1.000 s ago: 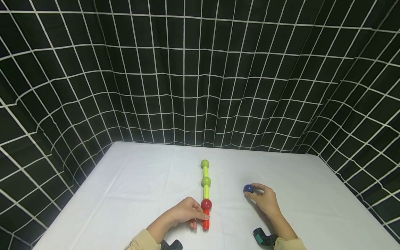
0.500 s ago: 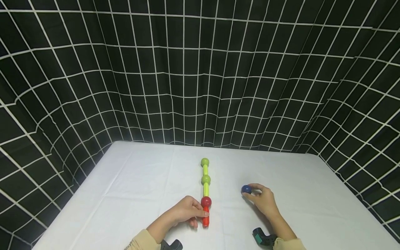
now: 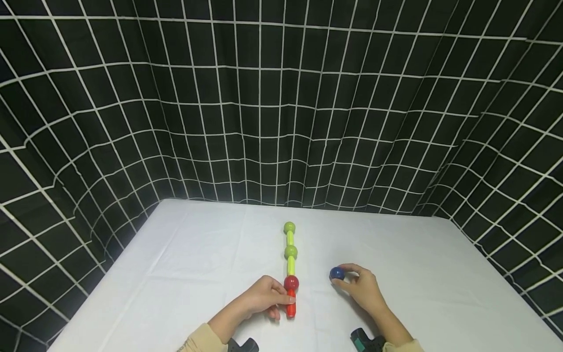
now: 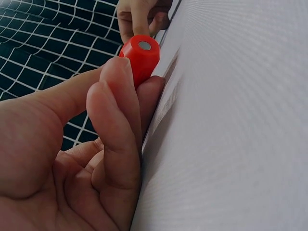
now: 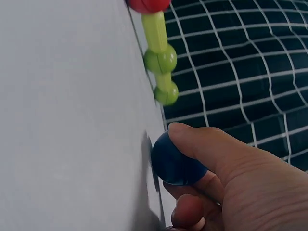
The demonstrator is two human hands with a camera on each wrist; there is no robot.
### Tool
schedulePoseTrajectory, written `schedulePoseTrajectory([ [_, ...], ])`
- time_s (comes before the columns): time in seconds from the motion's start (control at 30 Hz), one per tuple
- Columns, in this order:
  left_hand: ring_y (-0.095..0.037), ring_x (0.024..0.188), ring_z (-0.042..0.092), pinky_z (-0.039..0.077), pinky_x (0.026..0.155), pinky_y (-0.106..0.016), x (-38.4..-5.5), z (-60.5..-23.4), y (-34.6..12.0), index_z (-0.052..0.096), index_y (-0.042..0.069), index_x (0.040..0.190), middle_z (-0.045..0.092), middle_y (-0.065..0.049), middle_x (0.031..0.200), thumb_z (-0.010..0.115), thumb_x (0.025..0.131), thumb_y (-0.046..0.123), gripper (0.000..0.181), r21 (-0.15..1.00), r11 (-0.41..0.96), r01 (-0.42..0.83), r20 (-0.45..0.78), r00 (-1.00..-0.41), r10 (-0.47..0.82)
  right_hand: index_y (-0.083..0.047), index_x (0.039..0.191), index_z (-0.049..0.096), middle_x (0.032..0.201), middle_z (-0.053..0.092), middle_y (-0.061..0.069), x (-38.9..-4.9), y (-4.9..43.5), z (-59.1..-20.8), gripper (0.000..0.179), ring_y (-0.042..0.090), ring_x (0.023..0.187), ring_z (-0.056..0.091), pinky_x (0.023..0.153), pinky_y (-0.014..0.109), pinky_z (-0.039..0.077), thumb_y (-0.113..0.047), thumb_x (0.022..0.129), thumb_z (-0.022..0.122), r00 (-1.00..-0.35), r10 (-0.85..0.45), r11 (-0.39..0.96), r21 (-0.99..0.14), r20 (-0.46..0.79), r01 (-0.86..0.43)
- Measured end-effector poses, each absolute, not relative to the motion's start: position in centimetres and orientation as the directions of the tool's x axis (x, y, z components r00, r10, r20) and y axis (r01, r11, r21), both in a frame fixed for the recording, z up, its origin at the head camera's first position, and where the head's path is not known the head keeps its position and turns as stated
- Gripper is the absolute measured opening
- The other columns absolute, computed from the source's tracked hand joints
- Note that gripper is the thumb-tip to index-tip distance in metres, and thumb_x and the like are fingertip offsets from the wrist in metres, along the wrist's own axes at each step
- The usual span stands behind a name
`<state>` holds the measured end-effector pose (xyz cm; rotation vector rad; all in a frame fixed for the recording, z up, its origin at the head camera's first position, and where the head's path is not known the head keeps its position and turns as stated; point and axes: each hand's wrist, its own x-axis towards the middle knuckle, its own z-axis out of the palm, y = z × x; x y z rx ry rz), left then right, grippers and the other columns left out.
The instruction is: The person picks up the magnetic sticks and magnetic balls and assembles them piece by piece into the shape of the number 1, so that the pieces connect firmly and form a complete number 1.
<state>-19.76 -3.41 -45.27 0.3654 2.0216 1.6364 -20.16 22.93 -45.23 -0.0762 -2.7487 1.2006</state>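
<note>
My left hand (image 3: 266, 296) pinches a red rod (image 3: 291, 309) between thumb and fingers. In the left wrist view the free end of the red rod (image 4: 143, 53) faces me, a round silvery disc at its centre. Beyond it, a straight chain runs away from me: a red ball (image 3: 291, 282), a yellow-green rod (image 3: 291, 265), a green ball (image 3: 291, 252), another yellow-green rod (image 3: 290, 238) and a far green ball (image 3: 289, 227). To the right of the chain, my right hand (image 3: 364, 289) holds a blue ball (image 5: 174, 161) by thumb and fingertips, close over the white cloth.
A white cloth (image 3: 198, 244) covers the table. Black curtains with a white grid (image 3: 281, 122) rise at its back and sides. Dark devices are strapped at the left wrist (image 3: 244, 345) and right wrist (image 3: 365, 341).
My right hand has brought the blue ball leftward and slightly nearer, toward the chain. The chain has shifted slightly away from me, with my left hand still holding the red rod.
</note>
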Motion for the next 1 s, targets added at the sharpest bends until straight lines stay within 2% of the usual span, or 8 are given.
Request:
schedulePoseTrajectory([
  [0.1,-0.003,0.038,0.052,0.041,0.038,-0.014,-19.8,-45.4,-3.2,0.066,-0.001,0.079,0.067,-0.007,0.062,0.071,0.08,0.017,0.019,0.965,0.239,-0.103,-0.215,-0.835,0.507,-0.003,0.108,0.064,0.088,0.064,0.011,-19.8,22.4,-45.3,0.043,0.004,0.041,0.032,0.04,0.017,0.028,-0.018,0.071,0.079,-0.992,0.082,0.655,-0.756,0.097,-0.019],
  [0.2,-0.003,0.038,0.052,0.041,0.038,-0.013,-19.8,-45.4,-3.2,0.066,-0.001,0.079,0.066,-0.006,0.06,0.071,0.079,0.017,0.019,0.966,0.238,-0.103,-0.214,-0.835,0.506,-0.003,0.108,0.064,0.069,0.057,0.004,-19.5,22.0,-45.2,0.043,0.003,0.039,0.029,0.04,0.015,0.027,-0.017,0.071,0.08,-0.995,0.06,0.616,-0.787,0.08,-0.026],
  [0.27,-0.003,0.038,0.053,0.042,0.038,-0.014,-19.8,-45.4,-3.2,0.066,-0.001,0.08,0.065,-0.004,0.06,0.071,0.079,0.017,0.019,0.966,0.236,-0.105,-0.214,-0.835,0.507,-0.004,0.107,0.065,0.07,0.057,0.004,-19.4,21.7,-45.2,0.041,0.003,0.038,0.029,0.039,0.014,0.026,-0.015,0.07,0.08,-0.995,0.06,0.606,-0.795,0.081,-0.028],
  [0.43,-0.003,0.038,0.053,0.041,0.038,-0.014,-19.8,-45.4,-3.3,0.066,-0.002,0.081,0.066,-0.006,0.06,0.071,0.079,0.017,0.019,0.964,0.243,-0.107,-0.22,-0.837,0.501,-0.005,0.104,0.066,0.099,0.065,0.011,-18.7,20.5,-45.3,0.039,0.003,0.04,0.033,0.039,0.015,0.029,-0.014,0.069,0.08,-0.993,0.071,0.608,-0.793,0.097,-0.034],
  [0.77,-0.003,0.038,0.052,0.04,0.037,-0.013,-19.8,-45.4,-3.2,0.067,-0.001,0.08,0.069,-0.009,0.064,0.07,0.08,0.016,0.018,0.966,0.236,-0.103,-0.214,-0.833,0.51,-0.006,0.103,0.066,0.094,0.066,0.005,-17.1,18.4,-45.2,0.04,0.003,0.041,0.034,0.039,0.014,0.028,-0.015,0.067,0.081,-0.998,0.023,0.605,-0.795,0.066,-0.038],
  [0.93,-0.001,0.038,0.052,0.04,0.037,-0.012,-19.7,-45.2,-3.3,0.068,0.001,0.078,0.068,-0.007,0.063,0.071,0.08,0.018,0.018,0.964,0.252,-0.091,-0.211,-0.836,0.507,-0.004,0.103,0.065,0.077,0.061,0.002,-16.5,17.9,-45.1,0.041,0.001,0.041,0.033,0.04,0.013,0.027,-0.015,0.067,0.081,-0.998,-0.022,0.585,-0.809,0.063,-0.064],
  [1.0,-0.001,0.038,0.051,0.04,0.038,-0.012,-19.7,-45.2,-3.4,0.069,0.001,0.077,0.068,-0.006,0.062,0.071,0.08,0.019,0.018,0.962,0.257,-0.088,-0.211,-0.838,0.504,-0.004,0.103,0.066,0.075,0.06,0.002,-16.2,17.7,-45.0,0.042,0.0,0.042,0.034,0.04,0.013,0.028,-0.016,0.066,0.082,-0.997,-0.038,0.584,-0.808,0.063,-0.073],
])
